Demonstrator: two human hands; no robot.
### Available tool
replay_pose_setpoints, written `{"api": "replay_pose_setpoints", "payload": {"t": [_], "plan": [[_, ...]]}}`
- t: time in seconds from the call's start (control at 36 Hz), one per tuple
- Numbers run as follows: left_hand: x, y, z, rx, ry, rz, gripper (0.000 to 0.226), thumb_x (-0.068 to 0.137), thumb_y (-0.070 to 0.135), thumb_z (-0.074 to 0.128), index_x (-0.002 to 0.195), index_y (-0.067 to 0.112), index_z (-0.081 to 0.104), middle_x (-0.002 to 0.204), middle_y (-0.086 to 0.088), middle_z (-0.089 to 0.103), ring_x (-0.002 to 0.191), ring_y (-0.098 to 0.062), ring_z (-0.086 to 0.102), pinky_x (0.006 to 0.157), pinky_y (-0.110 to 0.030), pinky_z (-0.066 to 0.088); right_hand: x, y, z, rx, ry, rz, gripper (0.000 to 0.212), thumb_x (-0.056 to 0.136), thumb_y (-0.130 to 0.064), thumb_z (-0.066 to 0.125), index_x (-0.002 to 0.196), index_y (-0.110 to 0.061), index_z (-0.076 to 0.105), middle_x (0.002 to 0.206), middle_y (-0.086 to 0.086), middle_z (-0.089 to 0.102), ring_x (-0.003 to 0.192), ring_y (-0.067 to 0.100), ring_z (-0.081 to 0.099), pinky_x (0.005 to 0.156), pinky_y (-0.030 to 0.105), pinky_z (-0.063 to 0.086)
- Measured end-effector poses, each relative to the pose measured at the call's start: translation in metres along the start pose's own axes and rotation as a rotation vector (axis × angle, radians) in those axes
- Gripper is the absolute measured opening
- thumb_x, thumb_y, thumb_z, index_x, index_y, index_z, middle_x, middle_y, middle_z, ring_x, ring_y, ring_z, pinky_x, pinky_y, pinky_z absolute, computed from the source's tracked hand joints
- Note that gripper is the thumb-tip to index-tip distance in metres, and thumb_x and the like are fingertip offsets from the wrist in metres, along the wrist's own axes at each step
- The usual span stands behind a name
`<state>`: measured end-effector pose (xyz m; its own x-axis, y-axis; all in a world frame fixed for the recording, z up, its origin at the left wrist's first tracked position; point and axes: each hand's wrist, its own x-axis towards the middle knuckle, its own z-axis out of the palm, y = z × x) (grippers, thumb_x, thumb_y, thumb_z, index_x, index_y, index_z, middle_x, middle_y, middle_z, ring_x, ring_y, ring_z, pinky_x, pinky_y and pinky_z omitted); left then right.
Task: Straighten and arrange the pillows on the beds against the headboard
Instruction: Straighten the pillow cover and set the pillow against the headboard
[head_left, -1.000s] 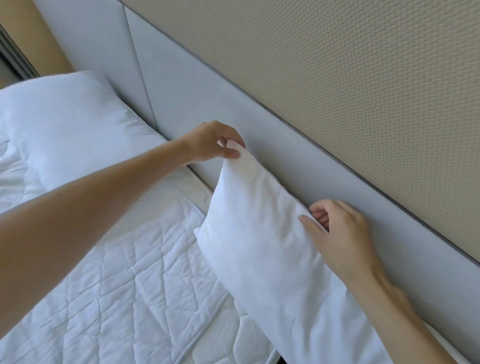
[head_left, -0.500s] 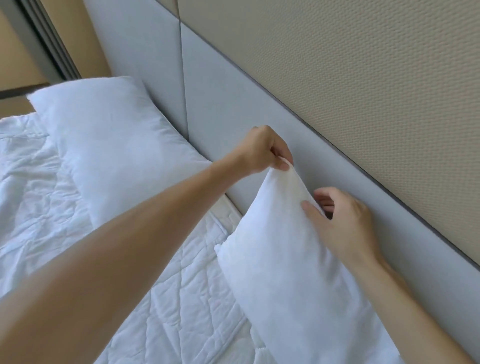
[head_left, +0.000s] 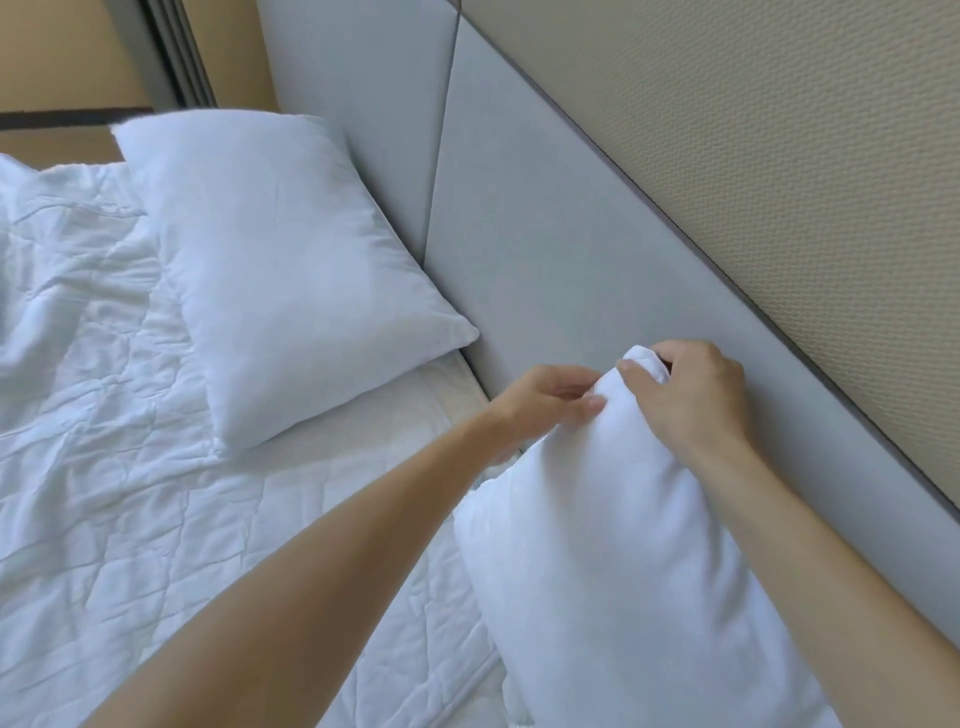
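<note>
A bed covered with a wrinkled white quilted mattress pad (head_left: 171, 519) fills the lower left of the head view, with a bunched white duvet (head_left: 57, 270) lying along its far left side. Along the right edge of the bed runs a pale grey padded headboard (head_left: 545, 249), made of flat panels that meet at a slanted seam, and above it rises a beige wall with a fine woven texture (head_left: 753, 140). In the upper left corner a tan wall and a grey vertical frame (head_left: 176, 57) are visible behind the bed. A plump white rectangular pillow (head_left: 280, 260) lies flat on the bed farther away, one long side against the headboard and its near corner pointing toward the hands. The nearer white soft pillow (head_left: 613, 561) stands tilted on the mattress just beside the headboard, its top corner raised and its lower part running out of the bottom of the frame. Both hands are together at that top corner. The left hand (head_left: 545, 400) reaches in from the lower left on a bare, outstretched forearm, with its fingers curled and the thumb and fingertips pinching the cloth on the left side of the corner. The right hand (head_left: 691, 395) comes in from the lower right along the headboard, wrist bent, its thumb pressed on the front of the fabric and its fingers wrapped over the very tip, so that the corner is bunched between them. The two hands nearly touch each other across the pinched fabric.
</note>
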<state>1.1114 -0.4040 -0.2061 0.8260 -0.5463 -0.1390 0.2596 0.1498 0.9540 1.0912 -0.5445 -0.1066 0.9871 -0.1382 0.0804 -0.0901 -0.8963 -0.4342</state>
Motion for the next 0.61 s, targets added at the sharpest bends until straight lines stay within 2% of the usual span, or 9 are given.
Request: {"api": "replay_pose_setpoints", "payload": {"t": [0.06, 0.08, 0.14, 0.19, 0.28, 0.33, 0.42, 0.53, 0.61], "plan": [[-0.002, -0.004, 0.002, -0.044, 0.037, -0.028, 0.02, 0.093, 0.02, 0.064, 0.109, 0.011, 0.069, 0.107, -0.008, 0.073, 0.099, -0.021, 0.069, 0.089, -0.032, 0.054, 0.001, 0.003, -0.001, -0.017, 0.004, -0.032, 0.036, 0.089, -0.021, 0.062, 0.065, 0.003, 0.051, 0.053, 0.015, 0.041, 0.053, 0.024, 0.035, 0.043, 0.022, 0.03], [-0.002, -0.004, 0.003, -0.056, 0.08, -0.028, 0.015, 0.091, 0.019, 0.066, 0.102, 0.01, 0.07, 0.097, -0.006, 0.073, 0.089, -0.018, 0.07, 0.081, -0.028, 0.055, 0.001, 0.004, -0.002, -0.023, 0.002, -0.047, 0.032, 0.088, -0.021, 0.063, 0.07, 0.005, 0.057, 0.057, 0.021, 0.047, 0.057, 0.029, 0.038, 0.047, 0.029, 0.035], [0.0, -0.003, 0.004, -0.084, 0.159, -0.012, 0.007, 0.086, 0.013, 0.071, 0.091, 0.008, 0.068, 0.085, -0.006, 0.069, 0.077, -0.016, 0.065, 0.072, -0.025, 0.052, 0.001, 0.006, -0.005, -0.028, 0.003, -0.077, 0.029, 0.088, -0.022, 0.065, 0.072, 0.003, 0.062, 0.058, 0.02, 0.051, 0.061, 0.034, 0.042, 0.05, 0.029, 0.036], [0.003, -0.003, 0.008, -0.134, 0.189, 0.015, 0.009, 0.083, 0.006, 0.073, 0.084, 0.008, 0.065, 0.081, -0.011, 0.064, 0.076, -0.021, 0.06, 0.071, -0.03, 0.048, 0.0, 0.007, -0.008, -0.025, 0.007, -0.088, 0.026, 0.088, -0.022, 0.067, 0.069, -0.003, 0.066, 0.057, 0.016, 0.055, 0.062, 0.033, 0.047, 0.052, 0.024, 0.036], [0.007, -0.002, 0.011, -0.186, 0.198, 0.041, 0.014, 0.079, 0.002, 0.075, 0.079, 0.009, 0.062, 0.079, -0.012, 0.06, 0.077, -0.025, 0.054, 0.073, -0.037, 0.042, -0.004, 0.006, -0.011, 0.005, 0.04, -0.078, 0.015, 0.087, -0.021, 0.07, 0.078, -0.009, 0.074, 0.059, 0.008, 0.061, 0.069, 0.033, 0.057, 0.056, 0.031, 0.037], [0.01, -0.002, 0.009, -0.184, 0.184, 0.041, 0.014, 0.078, 0.004, 0.076, 0.08, 0.009, 0.064, 0.081, -0.014, 0.06, 0.078, -0.026, 0.055, 0.075, -0.039, 0.042, -0.007, 0.006, -0.01, 0.04, 0.075, -0.047, 0.011, 0.087, -0.02, 0.071, 0.086, -0.01, 0.077, 0.059, -0.001, 0.062, 0.072, 0.032, 0.059, 0.061, 0.029, 0.039], [0.009, -0.007, 0.005, -0.163, 0.114, 0.015, 0.013, 0.082, 0.006, 0.074, 0.092, 0.004, 0.067, 0.086, -0.013, 0.066, 0.079, -0.023, 0.062, 0.078, -0.037, 0.05, -0.011, 0.01, -0.01, 0.127, 0.096, 0.013, 0.008, 0.087, -0.02, 0.071, 0.087, -0.015, 0.077, 0.063, -0.012, 0.064, 0.073, 0.025, 0.063, 0.059, 0.024, 0.043], [0.002, -0.024, 0.003, -0.142, 0.053, -0.029, 0.017, 0.087, 0.011, 0.071, 0.103, 0.005, 0.069, 0.096, -0.011, 0.069, 0.085, -0.022, 0.065, 0.083, -0.037, 0.054, -0.011, 0.013, -0.012, 0.169, 0.111, 0.055, 0.006, 0.086, -0.021, 0.071, 0.087, -0.018, 0.076, 0.069, -0.01, 0.069, 0.075, 0.022, 0.066, 0.062, 0.024, 0.044], [-0.001, -0.035, 0.003, -0.127, 0.102, -0.042, 0.015, 0.086, 0.01, 0.071, 0.1, 0.005, 0.069, 0.092, -0.011, 0.067, 0.082, -0.022, 0.063, 0.08, -0.039, 0.052, -0.013, 0.013, -0.014, 0.163, 0.129, 0.051, 0.007, 0.086, -0.022, 0.072, 0.088, -0.017, 0.077, 0.069, -0.01, 0.069, 0.071, 0.019, 0.063, 0.059, 0.015, 0.044]]}}
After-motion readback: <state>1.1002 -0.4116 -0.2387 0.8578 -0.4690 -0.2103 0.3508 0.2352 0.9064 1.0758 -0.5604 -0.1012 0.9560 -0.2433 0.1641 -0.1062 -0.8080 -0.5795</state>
